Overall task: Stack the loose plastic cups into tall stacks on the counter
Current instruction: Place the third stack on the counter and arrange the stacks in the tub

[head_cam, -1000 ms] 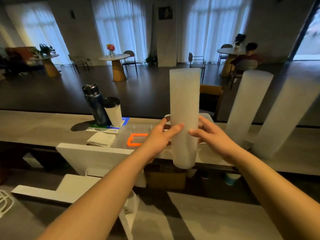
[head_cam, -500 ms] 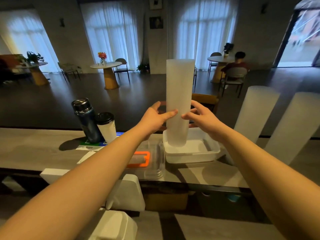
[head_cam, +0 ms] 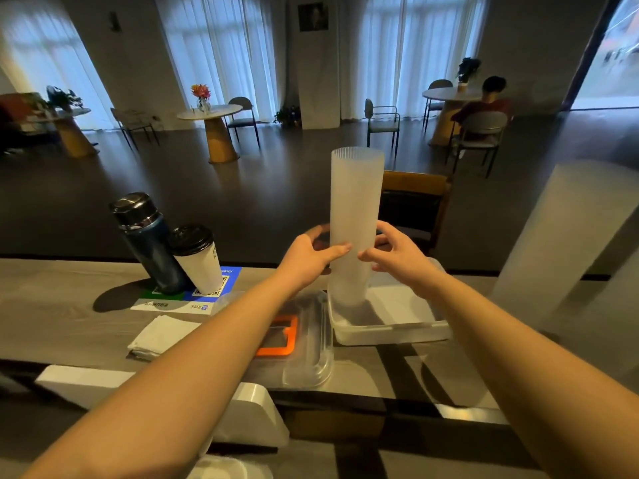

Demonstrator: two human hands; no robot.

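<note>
Dim indoors, lit from the far side by bright curtained windows (head_cam: 221,53), washed pale blue-white and slightly blown out. Dark floor between. Long shadow thrown near and left from the flask (head_cam: 147,243) across the surface (head_cam: 52,305). Wide-angle bending at the edges; blurred, smeared cup stack (head_cam: 560,243) at far right. Sharp in the middle.

The right stack (head_cam: 567,243) is blurred and cut off by the frame's edge. The left arm hides part of the orange-rimmed lid (head_cam: 280,335). The card's (head_cam: 193,299) print is unreadable.
</note>
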